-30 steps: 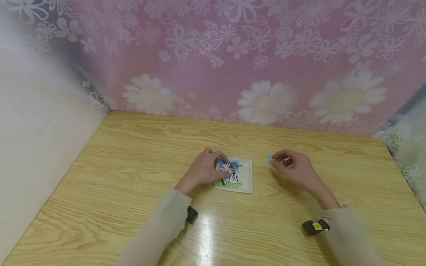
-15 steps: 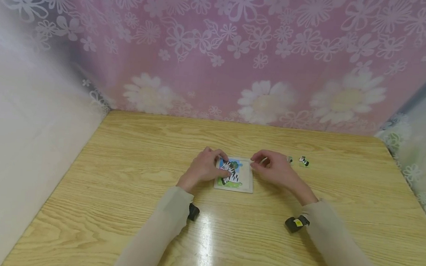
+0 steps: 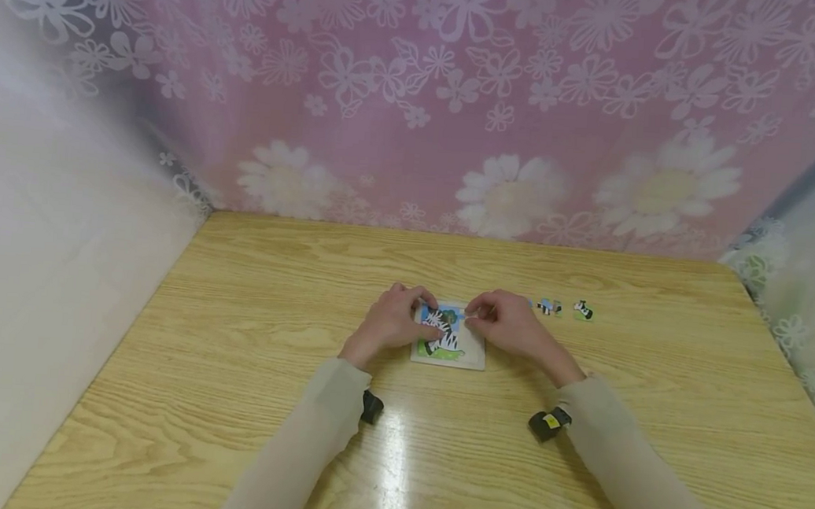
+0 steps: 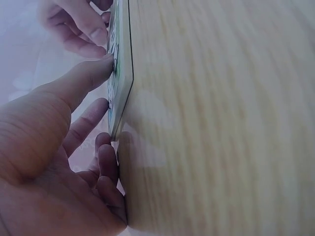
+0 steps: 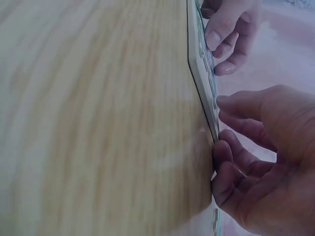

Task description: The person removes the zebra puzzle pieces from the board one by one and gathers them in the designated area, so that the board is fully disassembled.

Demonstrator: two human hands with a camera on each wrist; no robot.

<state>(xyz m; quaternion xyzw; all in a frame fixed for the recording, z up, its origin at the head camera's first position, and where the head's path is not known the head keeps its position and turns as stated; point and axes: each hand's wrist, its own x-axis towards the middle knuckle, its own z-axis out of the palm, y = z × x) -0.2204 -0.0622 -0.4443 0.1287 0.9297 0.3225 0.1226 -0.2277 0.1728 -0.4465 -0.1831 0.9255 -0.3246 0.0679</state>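
Note:
A small square puzzle board (image 3: 473,358) with a pale rim lies on the table, and zebra puzzle pieces (image 3: 449,341) cover its left part. My left hand (image 3: 390,321) holds the board at its left side, with the thumb (image 4: 91,76) pressing on the picture and several fingers bent at the edge. Over the board's upper right part, my right hand (image 3: 505,321) pinches a puzzle piece between thumb and index finger. That piece is almost wholly hidden by the fingertips. The right hand's other fingers (image 5: 224,179) rest curled beside the board's edge.
To the right of the right hand lie loose puzzle pieces: a blue and black one (image 3: 548,306) and one with a black-and-white animal and green (image 3: 583,310). The wood-grain table (image 3: 270,292) ends at a pink flowered curtain (image 3: 388,127) behind.
My right hand has moved left with its puzzle piece from the loose pieces to the board's upper right, uncovering the loose pieces. The left hand has stayed on the board.

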